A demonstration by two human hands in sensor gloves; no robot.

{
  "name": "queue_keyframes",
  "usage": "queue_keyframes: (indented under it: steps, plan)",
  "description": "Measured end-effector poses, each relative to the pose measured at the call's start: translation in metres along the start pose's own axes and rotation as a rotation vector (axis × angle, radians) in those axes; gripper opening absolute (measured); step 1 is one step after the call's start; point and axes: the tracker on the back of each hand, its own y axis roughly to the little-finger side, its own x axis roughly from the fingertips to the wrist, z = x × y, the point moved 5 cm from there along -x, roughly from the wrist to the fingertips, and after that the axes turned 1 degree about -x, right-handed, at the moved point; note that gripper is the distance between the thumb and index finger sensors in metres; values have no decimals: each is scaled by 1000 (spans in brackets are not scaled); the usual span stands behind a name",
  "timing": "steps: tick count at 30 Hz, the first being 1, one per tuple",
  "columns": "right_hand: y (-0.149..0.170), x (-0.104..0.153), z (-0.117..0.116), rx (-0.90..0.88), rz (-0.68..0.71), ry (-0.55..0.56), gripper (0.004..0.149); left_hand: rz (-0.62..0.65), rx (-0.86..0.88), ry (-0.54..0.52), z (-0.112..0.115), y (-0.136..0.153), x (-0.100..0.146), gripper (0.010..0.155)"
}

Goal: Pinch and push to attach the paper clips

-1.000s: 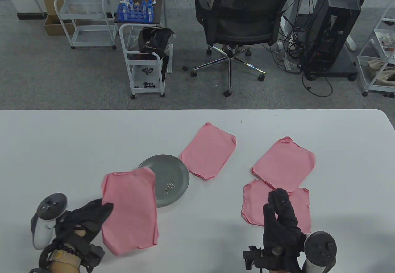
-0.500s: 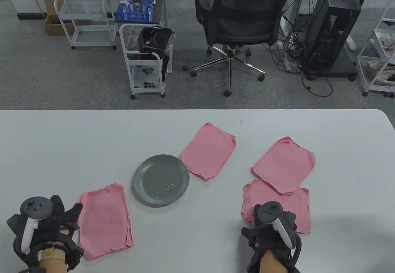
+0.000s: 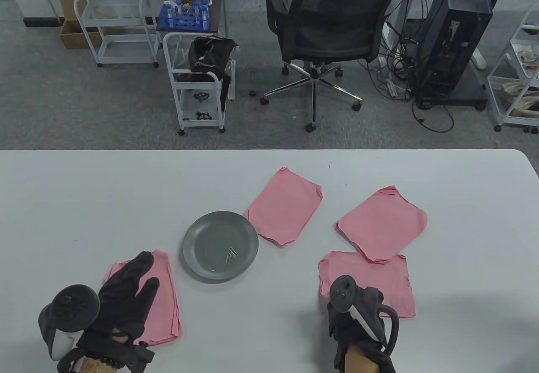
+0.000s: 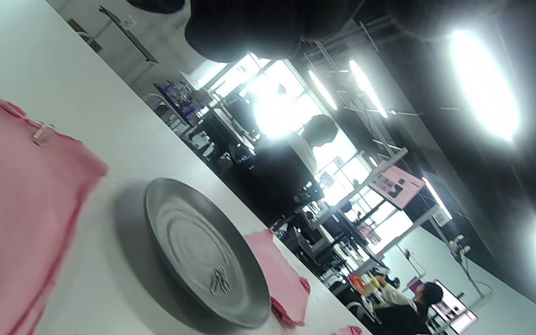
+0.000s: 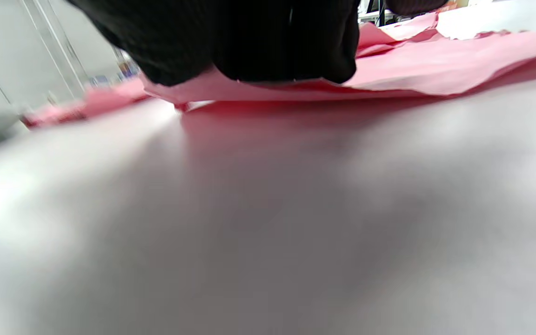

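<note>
Grey plate (image 3: 202,238) near the middle of the white table (image 3: 84,187), with a few loose paper clips (image 3: 231,255) lying in it right of its centre. Just left of the plate and nearer the table's front edge, a clipped pink stack (image 3: 162,305), its paper clip (image 4: 40,133) seated on the far edge. Left hand (image 3: 124,301) over that stack, fingers spread and stretched out toward the plate, gripping nothing. Just beyond the plate on its right, touching its rim, a second pink stack (image 3: 284,206). Well right of the plate, two more: a far right stack (image 3: 381,223) overlapping the far edge of a near right stack (image 3: 379,282). Right hand (image 3: 358,318) at the front left corner of that near right stack, fingertips (image 5: 291,46) pressed down on the paper's edge. Hands well apart, one either side of the plate.
</note>
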Motion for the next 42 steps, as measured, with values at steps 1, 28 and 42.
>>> queue_keyframes:
  steps: [1, 28, 42]
  plan:
    - [0, 4, 8, -65, 27, 1, 40, 21, -1, 21, 5, -5, 0, 68]
    - [-83, 63, 6, -925, 638, -482, 69, 239, 544, 376, 132, -69, -2, 46]
    - [-79, 62, 24, -521, 523, 85, 40, 200, -20, 323, 130, -59, -7, 48]
